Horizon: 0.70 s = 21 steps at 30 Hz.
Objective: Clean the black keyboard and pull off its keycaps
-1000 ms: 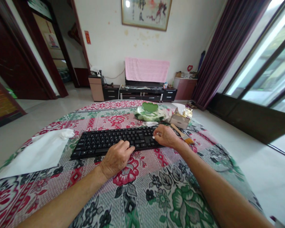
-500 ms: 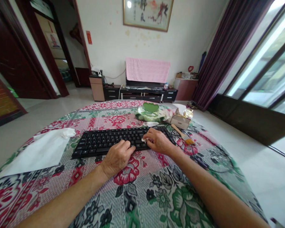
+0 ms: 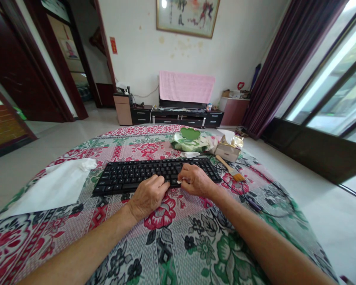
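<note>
A black keyboard [image 3: 142, 174] lies across the middle of a round table covered with a floral cloth [image 3: 195, 245]. My left hand [image 3: 147, 196] rests curled on the keyboard's near edge, its fingers pressed against the front row. My right hand [image 3: 195, 181] sits on the keys right of centre, its fingers pinched on a small white wad [image 3: 179, 181] held against the keys.
A large white tissue [image 3: 52, 186] lies flat left of the keyboard. Behind it are a green wipes packet [image 3: 186, 141], a tissue box [image 3: 228, 149] and a wooden-handled brush [image 3: 230, 168]. A black cable [image 3: 249, 196] trails over the table's right side.
My right hand has slid leftward along the keyboard with the white wad, from near its right end toward my left hand. The left hand has stayed put.
</note>
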Each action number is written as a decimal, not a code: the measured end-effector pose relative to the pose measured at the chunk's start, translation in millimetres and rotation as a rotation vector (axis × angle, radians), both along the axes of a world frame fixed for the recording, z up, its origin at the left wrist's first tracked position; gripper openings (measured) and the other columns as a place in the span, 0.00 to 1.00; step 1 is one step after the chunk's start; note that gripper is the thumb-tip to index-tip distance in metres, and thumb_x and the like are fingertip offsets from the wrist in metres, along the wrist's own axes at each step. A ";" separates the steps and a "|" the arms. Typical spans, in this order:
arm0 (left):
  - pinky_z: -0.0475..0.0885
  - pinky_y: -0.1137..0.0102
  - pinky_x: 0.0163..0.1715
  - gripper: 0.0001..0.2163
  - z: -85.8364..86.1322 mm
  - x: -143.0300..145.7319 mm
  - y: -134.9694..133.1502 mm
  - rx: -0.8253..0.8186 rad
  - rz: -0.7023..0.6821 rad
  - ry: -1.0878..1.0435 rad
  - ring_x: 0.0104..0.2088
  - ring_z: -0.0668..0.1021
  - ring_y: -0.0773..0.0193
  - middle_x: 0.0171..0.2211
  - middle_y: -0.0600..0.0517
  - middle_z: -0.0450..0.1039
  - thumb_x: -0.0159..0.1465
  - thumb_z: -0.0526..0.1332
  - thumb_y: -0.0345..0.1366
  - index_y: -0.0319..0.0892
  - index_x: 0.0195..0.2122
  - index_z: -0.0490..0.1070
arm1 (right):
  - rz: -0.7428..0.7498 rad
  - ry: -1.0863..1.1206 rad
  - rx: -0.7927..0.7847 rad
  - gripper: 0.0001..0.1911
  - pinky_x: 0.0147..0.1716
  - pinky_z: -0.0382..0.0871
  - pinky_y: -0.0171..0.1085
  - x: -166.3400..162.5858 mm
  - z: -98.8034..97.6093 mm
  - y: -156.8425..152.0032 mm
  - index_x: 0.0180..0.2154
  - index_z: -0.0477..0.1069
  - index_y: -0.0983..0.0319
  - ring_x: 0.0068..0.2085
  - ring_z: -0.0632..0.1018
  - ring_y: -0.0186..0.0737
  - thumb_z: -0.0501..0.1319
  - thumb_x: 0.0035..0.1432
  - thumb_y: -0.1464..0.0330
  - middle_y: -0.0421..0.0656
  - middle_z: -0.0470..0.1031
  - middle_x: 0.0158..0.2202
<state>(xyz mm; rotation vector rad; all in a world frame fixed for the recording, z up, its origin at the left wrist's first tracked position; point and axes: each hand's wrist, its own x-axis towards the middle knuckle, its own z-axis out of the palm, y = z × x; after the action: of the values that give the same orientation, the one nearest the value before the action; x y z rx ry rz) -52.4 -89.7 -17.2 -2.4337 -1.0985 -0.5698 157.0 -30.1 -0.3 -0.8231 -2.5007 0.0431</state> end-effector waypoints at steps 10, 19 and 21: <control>0.66 0.69 0.28 0.10 -1.0 0.0 0.9 0.008 0.004 -0.006 0.30 0.67 0.62 0.26 0.51 0.64 0.65 0.52 0.29 0.40 0.27 0.68 | 0.106 -0.007 0.017 0.12 0.34 0.59 0.35 -13.1 2.1 -4.3 0.34 0.74 0.61 0.32 0.69 0.34 0.55 0.49 0.75 0.42 0.68 0.31; 0.65 0.69 0.28 0.11 -3.0 -0.4 2.1 0.005 0.012 -0.009 0.30 0.67 0.62 0.26 0.51 0.64 0.65 0.51 0.30 0.40 0.27 0.68 | 0.029 0.078 -0.002 0.12 0.36 0.61 0.34 -16.6 2.3 0.3 0.37 0.73 0.64 0.35 0.69 0.35 0.53 0.54 0.76 0.44 0.68 0.33; 0.66 0.69 0.28 0.11 -3.1 -0.3 2.1 0.006 0.016 -0.011 0.30 0.67 0.62 0.25 0.51 0.64 0.66 0.51 0.30 0.40 0.27 0.68 | 0.035 0.039 0.003 0.13 0.37 0.61 0.35 -21.2 3.4 1.6 0.38 0.73 0.63 0.36 0.68 0.35 0.51 0.57 0.75 0.44 0.67 0.34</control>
<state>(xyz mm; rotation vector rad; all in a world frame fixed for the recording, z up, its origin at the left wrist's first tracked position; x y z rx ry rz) -52.7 -87.7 -20.2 -2.4176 -1.1178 -0.5815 135.7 -28.6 3.1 -0.7705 -2.4773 0.0668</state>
